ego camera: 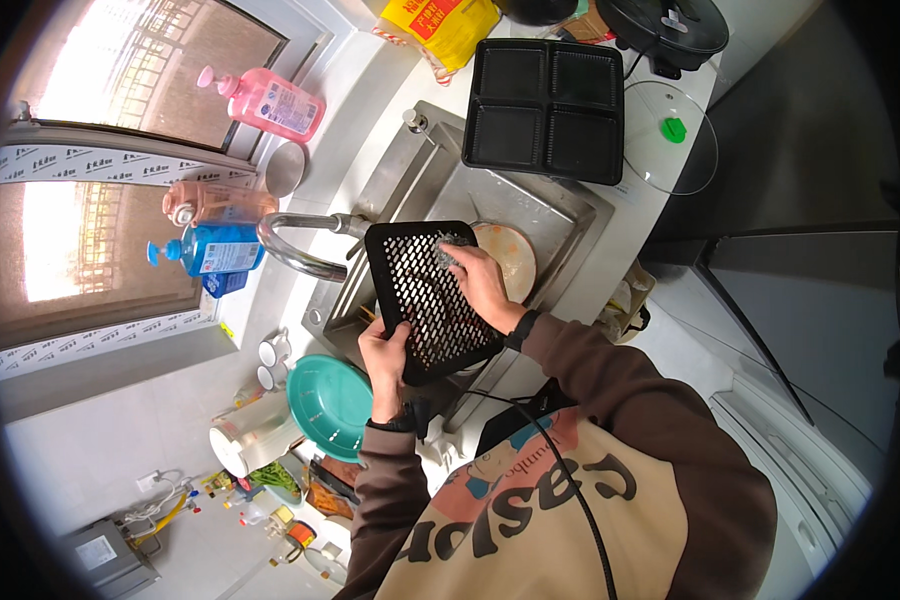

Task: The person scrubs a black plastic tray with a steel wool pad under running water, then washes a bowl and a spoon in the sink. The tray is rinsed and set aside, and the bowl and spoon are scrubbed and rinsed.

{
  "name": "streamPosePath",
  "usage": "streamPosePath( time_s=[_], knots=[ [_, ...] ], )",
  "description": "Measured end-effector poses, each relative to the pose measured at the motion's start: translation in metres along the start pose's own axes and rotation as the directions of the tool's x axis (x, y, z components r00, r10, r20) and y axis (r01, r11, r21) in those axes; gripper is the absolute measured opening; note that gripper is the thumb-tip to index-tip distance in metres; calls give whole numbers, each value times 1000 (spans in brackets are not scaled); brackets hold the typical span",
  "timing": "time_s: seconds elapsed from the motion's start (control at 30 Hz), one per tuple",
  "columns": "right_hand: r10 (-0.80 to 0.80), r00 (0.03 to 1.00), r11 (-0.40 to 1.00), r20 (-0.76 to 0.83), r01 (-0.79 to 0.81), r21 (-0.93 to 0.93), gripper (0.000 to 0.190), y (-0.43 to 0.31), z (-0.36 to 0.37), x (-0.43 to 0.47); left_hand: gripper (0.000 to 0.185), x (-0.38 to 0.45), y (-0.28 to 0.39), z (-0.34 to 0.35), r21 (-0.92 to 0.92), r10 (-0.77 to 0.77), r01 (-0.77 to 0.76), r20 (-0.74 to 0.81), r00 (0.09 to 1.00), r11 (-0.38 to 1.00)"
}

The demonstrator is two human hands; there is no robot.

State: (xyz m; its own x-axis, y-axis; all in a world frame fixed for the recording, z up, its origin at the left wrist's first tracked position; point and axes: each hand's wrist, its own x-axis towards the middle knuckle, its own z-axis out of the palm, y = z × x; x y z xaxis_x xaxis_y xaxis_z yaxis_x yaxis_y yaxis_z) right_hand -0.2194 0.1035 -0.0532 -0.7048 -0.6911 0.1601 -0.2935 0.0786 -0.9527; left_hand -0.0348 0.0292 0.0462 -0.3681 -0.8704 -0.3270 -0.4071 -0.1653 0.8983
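A black perforated tray (439,300) is held tilted above the stainless steel sink (585,214). My left hand (385,356) grips its edge, with the thumb over the rim. Pressed against the tray's slotted surface near one corner is a grey steel wool scourer (450,251), and my right hand (484,285) has its fingers on it. Beneath the tray, partly hidden, a pale patterned bowl (511,259) sits in the sink. The chrome faucet (300,240) curves beside the tray; no water is seen running from it.
A black four-compartment tray (546,112) overlaps the sink's edge, beside a glass lid (690,161) with a green knob. A teal basin (330,405) stands on the other side. Pink (277,105) and blue pump bottles (221,250) line the windowsill. A black cable (570,480) crosses my chest.
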Motion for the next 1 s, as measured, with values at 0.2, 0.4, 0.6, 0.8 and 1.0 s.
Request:
streamPosePath(
  time_s=[0.2,0.4,0.6,0.8,1.0],
  knots=[
    [64,998,991,-1,-63,-116,40,4,-6,15,13,-2,1,-5,43,-21,20,19,1000,999],
    [88,992,996,91,-89,8,40,-7,5,9,13,-1,3,0,0,-32,32,12,999,999],
    [131,991,984,17,-128,-123,40,-2,4,13,11,-4,4,-2,25,17,-17,9,1000,1000],
    [191,981,972,23,-186,-146,41,-2,8,13,10,-4,5,-8,-7,-7,7,16,1000,1000],
    [188,982,967,-24,-189,-173,42,-5,9,14,12,-5,3,-8,56,23,-24,26,999,998]
  ],
)
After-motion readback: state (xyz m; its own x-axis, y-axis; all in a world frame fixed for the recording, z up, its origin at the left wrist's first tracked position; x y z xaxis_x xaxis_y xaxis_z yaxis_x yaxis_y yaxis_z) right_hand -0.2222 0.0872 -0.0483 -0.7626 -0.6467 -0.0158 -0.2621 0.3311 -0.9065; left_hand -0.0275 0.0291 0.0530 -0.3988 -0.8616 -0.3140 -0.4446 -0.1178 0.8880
